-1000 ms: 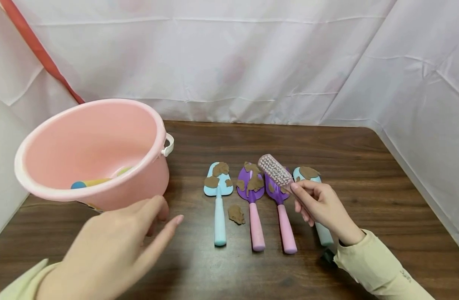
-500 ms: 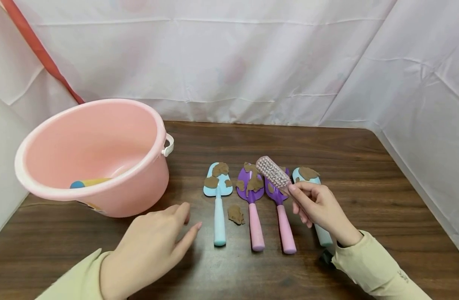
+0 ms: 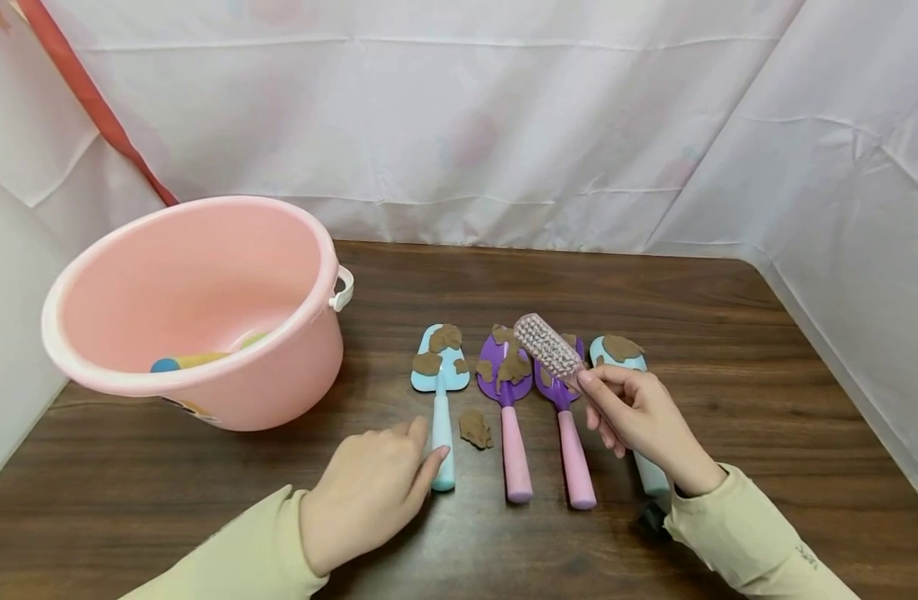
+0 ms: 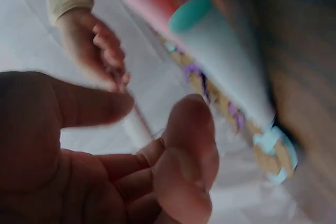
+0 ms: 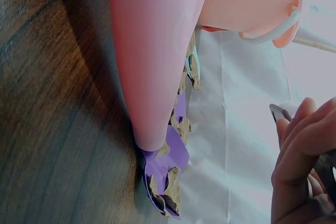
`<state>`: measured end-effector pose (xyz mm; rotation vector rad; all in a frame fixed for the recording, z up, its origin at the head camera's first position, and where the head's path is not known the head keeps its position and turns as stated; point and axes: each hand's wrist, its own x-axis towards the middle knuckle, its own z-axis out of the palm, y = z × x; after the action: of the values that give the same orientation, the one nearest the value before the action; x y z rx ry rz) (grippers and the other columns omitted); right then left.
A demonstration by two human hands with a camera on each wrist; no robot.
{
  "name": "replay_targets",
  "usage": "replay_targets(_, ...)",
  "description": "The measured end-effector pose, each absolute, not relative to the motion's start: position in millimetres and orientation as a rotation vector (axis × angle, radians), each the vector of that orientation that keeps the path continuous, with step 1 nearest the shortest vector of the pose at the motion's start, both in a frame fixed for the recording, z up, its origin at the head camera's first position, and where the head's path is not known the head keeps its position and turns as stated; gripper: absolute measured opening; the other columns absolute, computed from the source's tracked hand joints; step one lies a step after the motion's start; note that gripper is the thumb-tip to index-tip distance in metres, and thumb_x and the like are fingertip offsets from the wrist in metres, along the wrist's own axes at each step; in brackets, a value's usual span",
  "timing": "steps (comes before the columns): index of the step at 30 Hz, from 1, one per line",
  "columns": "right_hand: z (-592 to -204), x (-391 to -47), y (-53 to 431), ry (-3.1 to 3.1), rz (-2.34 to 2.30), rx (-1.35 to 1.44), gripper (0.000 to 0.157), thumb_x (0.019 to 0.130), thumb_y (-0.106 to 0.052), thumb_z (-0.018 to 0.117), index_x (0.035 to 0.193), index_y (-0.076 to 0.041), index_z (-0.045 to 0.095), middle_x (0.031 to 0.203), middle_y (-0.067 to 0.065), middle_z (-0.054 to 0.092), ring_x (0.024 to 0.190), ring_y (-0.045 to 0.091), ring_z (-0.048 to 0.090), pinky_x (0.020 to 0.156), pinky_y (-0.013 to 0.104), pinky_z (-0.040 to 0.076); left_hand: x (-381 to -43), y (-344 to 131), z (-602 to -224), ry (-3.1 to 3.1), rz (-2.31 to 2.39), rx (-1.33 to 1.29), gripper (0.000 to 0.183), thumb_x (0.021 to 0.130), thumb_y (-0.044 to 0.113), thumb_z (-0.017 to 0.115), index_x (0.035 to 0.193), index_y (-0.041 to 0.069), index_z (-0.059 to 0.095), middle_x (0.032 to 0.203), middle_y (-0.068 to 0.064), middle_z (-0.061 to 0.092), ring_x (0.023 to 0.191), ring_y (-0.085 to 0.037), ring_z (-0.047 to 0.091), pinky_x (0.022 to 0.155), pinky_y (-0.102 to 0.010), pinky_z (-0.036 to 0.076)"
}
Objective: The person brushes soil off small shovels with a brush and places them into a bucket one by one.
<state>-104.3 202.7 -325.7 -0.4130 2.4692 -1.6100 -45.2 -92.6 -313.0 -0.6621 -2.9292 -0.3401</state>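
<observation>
My right hand point(image 3: 642, 417) pinches the handle of a small brush point(image 3: 550, 346) between thumb and fingers, bristles facing up, over the right purple shovel. My left hand point(image 3: 372, 492) is beside the handle of the left light-blue shovel point(image 3: 442, 417), its thumb overlapping that handle in the head view. In the left wrist view the fingers point(image 4: 191, 140) are loosely bent with nothing between them, and the blue handle point(image 4: 226, 56) lies beyond. Two purple shovels with pink handles point(image 3: 514, 454) point(image 3: 575, 462) lie alongside. Brown clay-like patches point(image 3: 428, 363) cover the blades.
Another light-blue shovel point(image 3: 652, 477) lies partly hidden behind my right hand. A loose brown piece point(image 3: 475, 428) rests on the wooden table point(image 3: 398, 283). At left stands a pink bucket point(image 3: 308, 358) containing a yellow and blue item point(image 3: 192, 361). White curtains point(image 3: 443, 125) hang behind.
My left hand has moved right, from in front of the bucket to the left blue shovel's handle. The right hand and brush have stayed almost in place.
</observation>
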Motion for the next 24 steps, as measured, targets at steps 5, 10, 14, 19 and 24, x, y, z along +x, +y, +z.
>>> replay_targets(5, -326.2, -105.1, 203.0, 2.467, -1.603, -0.435, 0.029, 0.101, -0.025, 0.047, 0.087, -0.004, 0.061, 0.061, 0.017, 0.056, 0.037, 0.015, 0.047, 0.033, 0.033, 0.043, -49.5, -84.9, -325.3, -2.969, -0.357, -0.614, 0.032, 0.092, 0.033, 0.060, 0.074, 0.010, 0.045, 0.053, 0.004, 0.039, 0.042, -0.015, 0.044, 0.038, -0.030, 0.029)
replay_targets(10, -326.5, -106.0, 204.4, 2.464, -1.604, -0.451, 0.027, 0.101, -0.024, 0.047, 0.089, -0.004, 0.061, 0.061, 0.017, 0.056, 0.037, 0.015, 0.047, 0.033, 0.033, 0.042, -54.7, -80.7, -331.8, -2.984, -0.324, -0.541, 0.035, 0.091, 0.036, 0.061, 0.075, 0.009, 0.044, 0.048, 0.003, 0.037, 0.040, -0.014, 0.042, 0.036, -0.030, 0.029)
replay_targets(14, -326.9, -106.3, 204.5, 2.453, -1.606, -0.467, 0.027, 0.101, -0.023, 0.047, 0.088, -0.004, 0.061, 0.062, 0.019, 0.055, 0.036, 0.015, 0.047, 0.033, 0.033, 0.042, -58.6, -79.2, -336.0, -3.048, -0.312, -0.478, 0.038, 0.092, 0.040, 0.058, 0.076, 0.007, 0.047, 0.049, 0.000, 0.040, 0.041, -0.017, 0.046, 0.037, -0.032, 0.032)
replay_targets(19, -327.2, -106.4, 203.8, 2.455, -1.600, -0.460, 0.029, 0.101, -0.024, 0.047, 0.090, -0.002, 0.062, 0.062, 0.019, 0.055, 0.036, 0.014, 0.047, 0.033, 0.033, 0.042, -64.5, -78.8, -340.8, -3.055, -0.327, -0.458, 0.040, 0.092, 0.042, 0.057, 0.074, 0.007, 0.047, 0.049, 0.000, 0.040, 0.041, -0.018, 0.045, 0.038, -0.032, 0.033)
replay_targets(24, -326.1, -106.4, 203.3, 2.454, -1.598, -0.460, 0.030, 0.101, -0.023, 0.047, 0.095, 0.003, 0.062, 0.061, 0.015, 0.056, 0.036, 0.014, 0.047, 0.033, 0.032, 0.043, -70.6, -76.1, -341.2, -3.052, -0.332, -0.442, 0.037, 0.092, 0.038, 0.057, 0.078, 0.005, 0.049, 0.050, -0.001, 0.043, 0.042, -0.019, 0.048, 0.038, -0.033, 0.035)
